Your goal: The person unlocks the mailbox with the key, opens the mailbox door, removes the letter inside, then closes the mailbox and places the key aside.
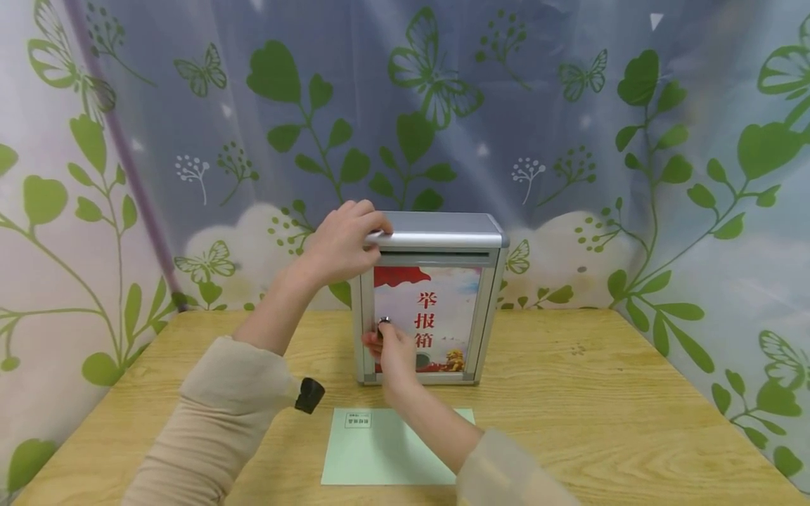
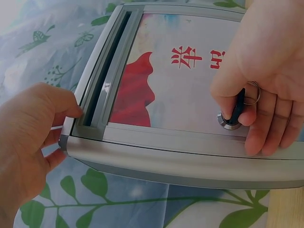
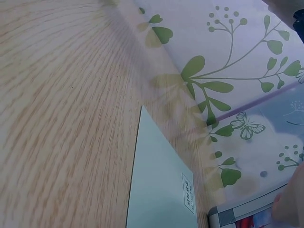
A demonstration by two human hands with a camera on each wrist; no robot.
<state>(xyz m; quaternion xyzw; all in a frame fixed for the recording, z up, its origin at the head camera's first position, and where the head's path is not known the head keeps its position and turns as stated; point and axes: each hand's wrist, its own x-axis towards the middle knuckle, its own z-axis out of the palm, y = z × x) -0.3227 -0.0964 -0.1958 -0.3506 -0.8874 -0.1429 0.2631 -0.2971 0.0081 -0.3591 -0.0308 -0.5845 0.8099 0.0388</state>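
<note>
A silver metal report box (image 1: pixel 493 309) with red Chinese characters on its white front stands upright on the table. My left hand (image 1: pixel 344 242) grips its top left corner, thumb and fingers curled over the edge, next to the dark slot (image 2: pixel 105 71). At the front's left side, my right hand (image 1: pixel 399 355) pinches a black-headed key (image 2: pixel 240 107) in the round lock (image 2: pixel 228 124). A key ring (image 2: pixel 257 92) hangs from the key's head. The door looks flush with its frame. In the right wrist view, only part of my right hand (image 3: pixel 290 199) shows, at the right edge.
A pale green envelope (image 1: pixel 363 457) with a small printed box lies flat on the wooden table (image 1: pixel 588 407) in front of the report box, partly under my right forearm. Behind the table hangs a curtain (image 1: pixel 538 126) with green leaves and butterflies.
</note>
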